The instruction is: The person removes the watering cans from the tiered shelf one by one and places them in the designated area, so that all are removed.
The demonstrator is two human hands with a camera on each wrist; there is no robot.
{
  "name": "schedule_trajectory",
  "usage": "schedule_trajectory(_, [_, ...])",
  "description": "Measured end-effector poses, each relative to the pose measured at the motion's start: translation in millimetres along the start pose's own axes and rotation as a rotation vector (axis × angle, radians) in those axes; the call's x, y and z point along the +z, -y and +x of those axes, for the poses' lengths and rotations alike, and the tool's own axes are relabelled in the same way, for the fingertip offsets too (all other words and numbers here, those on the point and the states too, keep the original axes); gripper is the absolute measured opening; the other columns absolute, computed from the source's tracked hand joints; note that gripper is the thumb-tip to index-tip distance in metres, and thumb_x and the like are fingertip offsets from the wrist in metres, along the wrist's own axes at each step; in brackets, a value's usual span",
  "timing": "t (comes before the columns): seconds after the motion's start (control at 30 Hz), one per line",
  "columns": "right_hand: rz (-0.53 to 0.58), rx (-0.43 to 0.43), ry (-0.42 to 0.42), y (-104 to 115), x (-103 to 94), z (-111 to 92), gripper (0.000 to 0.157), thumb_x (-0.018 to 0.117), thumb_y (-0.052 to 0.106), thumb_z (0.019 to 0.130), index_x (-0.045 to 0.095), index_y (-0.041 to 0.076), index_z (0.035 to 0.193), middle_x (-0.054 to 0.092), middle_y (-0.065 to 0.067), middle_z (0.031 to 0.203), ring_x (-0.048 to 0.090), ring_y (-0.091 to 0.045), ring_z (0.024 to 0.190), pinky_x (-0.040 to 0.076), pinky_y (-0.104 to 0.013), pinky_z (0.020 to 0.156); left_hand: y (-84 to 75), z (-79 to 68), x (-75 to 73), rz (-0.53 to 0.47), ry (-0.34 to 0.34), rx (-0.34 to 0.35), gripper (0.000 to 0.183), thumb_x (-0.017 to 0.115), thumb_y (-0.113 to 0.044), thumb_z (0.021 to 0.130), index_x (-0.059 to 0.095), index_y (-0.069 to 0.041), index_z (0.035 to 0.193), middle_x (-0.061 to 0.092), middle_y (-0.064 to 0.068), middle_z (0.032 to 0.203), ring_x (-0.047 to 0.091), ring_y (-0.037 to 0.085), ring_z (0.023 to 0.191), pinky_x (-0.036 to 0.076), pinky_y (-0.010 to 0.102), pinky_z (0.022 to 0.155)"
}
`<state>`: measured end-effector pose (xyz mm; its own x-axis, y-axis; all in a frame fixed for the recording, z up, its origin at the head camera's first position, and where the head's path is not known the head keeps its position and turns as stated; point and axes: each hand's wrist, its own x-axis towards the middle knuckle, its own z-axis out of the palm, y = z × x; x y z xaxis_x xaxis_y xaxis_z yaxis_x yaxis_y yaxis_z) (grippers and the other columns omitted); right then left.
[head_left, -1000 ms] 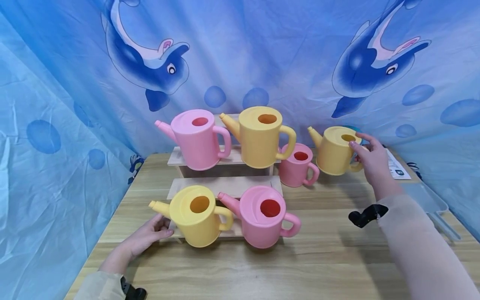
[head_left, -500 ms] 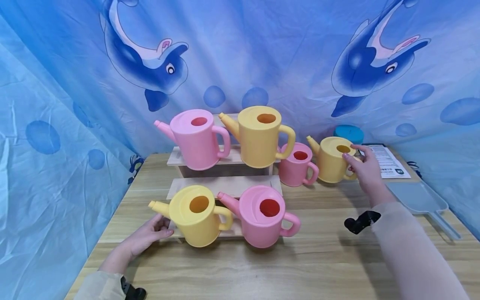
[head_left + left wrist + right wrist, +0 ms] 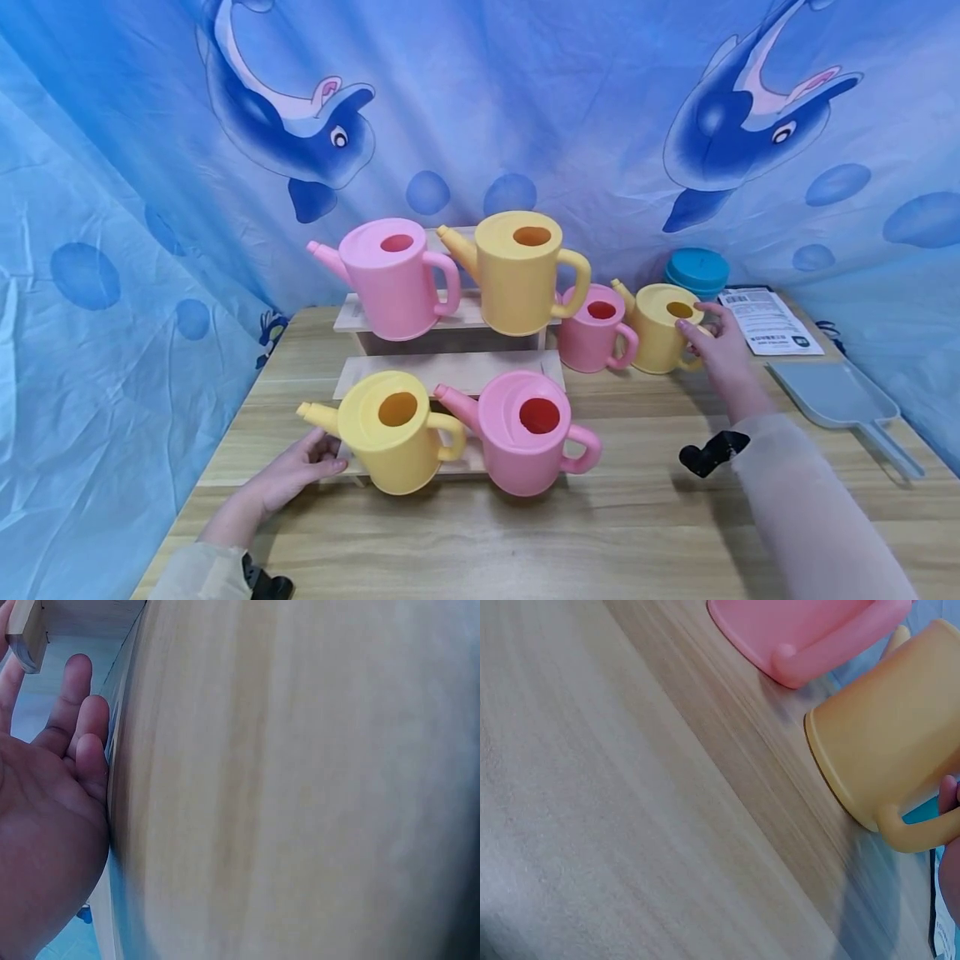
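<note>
My right hand [image 3: 723,358] grips the handle of a small yellow watering can [image 3: 656,337] on the table, with its spout pointing left. Close by its left side stands a small pink watering can [image 3: 588,333]. My left hand [image 3: 288,475] holds the left end of the lowest step of a wooden stand [image 3: 450,375]. That step bears a yellow watering can [image 3: 390,442] and a dark pink watering can [image 3: 521,442]. Higher up sit a light pink watering can [image 3: 393,287] and a larger yellow watering can [image 3: 517,279]. In the right wrist view, fingers [image 3: 949,795] show at the yellow handle.
A blue round container [image 3: 697,271] stands behind the right hand, beside a printed sheet [image 3: 772,321]. Further right lies a grey dustpan [image 3: 840,392]. A blue dolphin-print curtain [image 3: 585,100] hangs behind and to the sides of the wooden table [image 3: 600,533].
My right hand has brought the small yellow watering can left and down, close to the small pink one. The blue container and the sheet have come into fuller view. The left hand stays put.
</note>
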<state>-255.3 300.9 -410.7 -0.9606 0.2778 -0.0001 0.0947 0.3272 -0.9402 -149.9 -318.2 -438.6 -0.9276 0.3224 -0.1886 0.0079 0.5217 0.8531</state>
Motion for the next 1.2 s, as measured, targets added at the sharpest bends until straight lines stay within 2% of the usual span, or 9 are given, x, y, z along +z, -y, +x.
schedule_trajectory(0.17, [-0.002,-0.007,0.012,0.2,2.8,-1.3,0.076,0.058,0.058,0.083,0.027,0.024,0.143,0.044,-0.009,0.104,0.048,-0.024,0.091,0.042,-0.038,0.083,-1.4,-0.9,-0.3,0.013,-0.006,-0.023,0.052,0.061,-0.021,0.091,0.036,-0.004,0.133,0.050,0.015,0.105,0.047,0.024,0.093,0.042,0.030,0.077])
schedule_trajectory(0.37, [-0.016,-0.050,-0.012,0.4,6.7,-0.9,0.073,0.059,0.053,0.085,0.027,0.018,0.141,0.046,-0.009,0.101,0.050,-0.017,0.083,0.044,-0.022,0.071,-0.7,-1.3,0.6,0.004,-0.009,-0.020,0.053,0.061,-0.021,0.091,0.036,-0.004,0.134,0.051,0.016,0.107,0.048,0.025,0.094,0.043,0.030,0.078])
schedule_trajectory(0.47, [-0.014,-0.059,-0.022,-0.5,8.0,-0.9,0.074,0.060,0.052,0.085,0.027,0.017,0.141,0.046,-0.008,0.101,0.050,-0.016,0.082,0.044,-0.018,0.069,-0.5,-1.2,1.0,0.000,-0.008,-0.014,0.053,0.061,-0.020,0.091,0.036,-0.004,0.135,0.051,0.016,0.107,0.048,0.025,0.095,0.043,0.030,0.078])
schedule_trajectory(0.87, [-0.062,-0.063,-0.039,-0.3,11.7,-3.5,0.078,0.057,0.054,0.086,0.024,0.013,0.144,0.045,-0.010,0.103,0.052,-0.018,0.082,0.044,-0.020,0.068,-1.6,0.6,0.4,-0.007,0.001,0.000,0.055,0.060,-0.020,0.092,0.033,-0.005,0.137,0.051,0.017,0.112,0.048,0.026,0.098,0.043,0.030,0.080])
schedule_trajectory(1.2, [-0.201,-0.129,-0.083,8.8,10.3,-5.9,0.076,0.054,0.055,0.087,0.031,0.010,0.143,0.033,-0.020,0.124,0.035,-0.031,0.104,0.039,-0.032,0.075,-0.8,-0.1,0.6,-0.008,0.003,0.010,0.054,0.060,-0.019,0.091,0.034,-0.004,0.136,0.051,0.017,0.111,0.049,0.025,0.097,0.043,0.030,0.079])
